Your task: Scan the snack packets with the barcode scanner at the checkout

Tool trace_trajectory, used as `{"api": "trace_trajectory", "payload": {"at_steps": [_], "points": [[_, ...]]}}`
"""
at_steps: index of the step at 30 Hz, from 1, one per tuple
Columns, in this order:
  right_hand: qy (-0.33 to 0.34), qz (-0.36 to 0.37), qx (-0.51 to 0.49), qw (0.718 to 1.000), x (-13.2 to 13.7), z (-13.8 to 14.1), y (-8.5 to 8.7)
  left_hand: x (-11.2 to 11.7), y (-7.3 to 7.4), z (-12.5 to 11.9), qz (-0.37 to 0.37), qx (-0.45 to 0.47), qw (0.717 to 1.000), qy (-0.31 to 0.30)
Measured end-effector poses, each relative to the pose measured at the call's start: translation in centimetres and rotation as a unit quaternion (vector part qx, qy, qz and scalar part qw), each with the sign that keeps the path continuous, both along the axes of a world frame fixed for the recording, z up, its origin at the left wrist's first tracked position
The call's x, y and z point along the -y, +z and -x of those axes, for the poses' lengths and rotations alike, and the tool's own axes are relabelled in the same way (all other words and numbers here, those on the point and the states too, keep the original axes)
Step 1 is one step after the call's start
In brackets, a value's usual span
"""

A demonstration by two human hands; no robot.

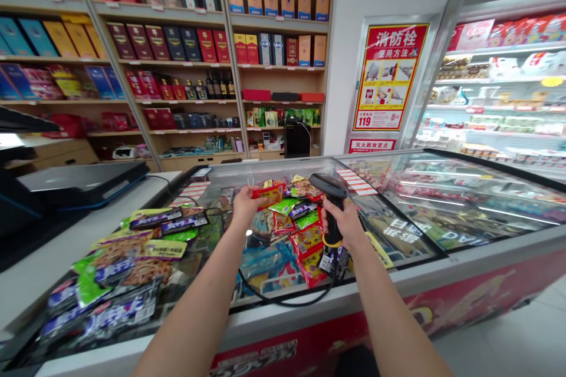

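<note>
My left hand pinches the left end of a red and yellow snack packet, lifted over the glass top of a chest freezer. My right hand is wrapped round the handle of a black barcode scanner, its head tilted toward the left. From the scanner's base a black cable loops down across the freezer's front edge. Between and beyond my hands lies a loose pile of red, green and dark snack packets. The scanner covers part of that pile.
More snack packets are heaped on the glass at the left. A counter with a flat black device adjoins the freezer there. Shelves of boxed goods stand behind; a lit display fridge is at the right.
</note>
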State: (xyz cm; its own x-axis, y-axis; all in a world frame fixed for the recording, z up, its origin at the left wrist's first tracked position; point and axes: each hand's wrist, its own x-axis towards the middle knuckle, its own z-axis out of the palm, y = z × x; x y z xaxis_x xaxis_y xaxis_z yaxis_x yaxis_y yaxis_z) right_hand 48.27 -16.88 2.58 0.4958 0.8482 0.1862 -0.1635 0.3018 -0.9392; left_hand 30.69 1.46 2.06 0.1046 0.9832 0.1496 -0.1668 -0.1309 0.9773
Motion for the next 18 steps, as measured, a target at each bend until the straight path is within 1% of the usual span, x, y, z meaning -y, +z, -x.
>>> {"api": "trace_trajectory", "payload": {"at_steps": [1,3,5,6,8,9,10,12,14,16,18], "points": [[0.007,0.006,0.004,1.0,-0.1,0.0,-0.2,-0.3,0.0,0.1,-0.019,-0.014,1.0,0.009],[0.015,0.016,0.011,1.0,-0.4,0.2,-0.4,-0.8,0.3,0.3,-0.033,-0.012,0.999,0.01],[0.025,0.028,0.011,0.999,-0.9,0.6,-0.4,-1.1,0.7,0.2,-0.022,0.017,0.999,0.027],[0.03,0.033,0.007,0.999,-1.3,0.9,-0.3,-1.2,0.9,0.2,-0.002,0.035,0.999,0.039],[0.038,0.04,0.0,0.998,-2.2,1.7,0.0,-1.5,1.0,0.1,0.069,0.066,0.994,0.054],[0.042,0.042,-0.002,0.998,-2.7,2.1,0.1,-1.6,1.0,0.2,0.114,0.078,0.989,0.048],[0.045,0.042,-0.001,0.998,-3.2,2.6,0.0,-1.8,0.9,0.3,0.161,0.089,0.982,0.03],[0.058,0.046,0.009,0.997,-3.9,3.2,-0.2,-2.1,0.5,0.7,0.248,0.106,0.963,-0.026],[0.08,0.06,0.028,0.995,-4.3,3.5,-0.9,-2.4,0.0,1.1,0.297,0.119,0.945,-0.07],[0.095,0.074,0.035,0.992,-4.3,3.4,-1.7,-2.4,-0.4,1.4,0.292,0.136,0.944,-0.068],[0.097,0.081,0.031,0.991,-4.1,3.1,-2.3,-2.4,-0.7,1.5,0.244,0.157,0.956,-0.034]]}}
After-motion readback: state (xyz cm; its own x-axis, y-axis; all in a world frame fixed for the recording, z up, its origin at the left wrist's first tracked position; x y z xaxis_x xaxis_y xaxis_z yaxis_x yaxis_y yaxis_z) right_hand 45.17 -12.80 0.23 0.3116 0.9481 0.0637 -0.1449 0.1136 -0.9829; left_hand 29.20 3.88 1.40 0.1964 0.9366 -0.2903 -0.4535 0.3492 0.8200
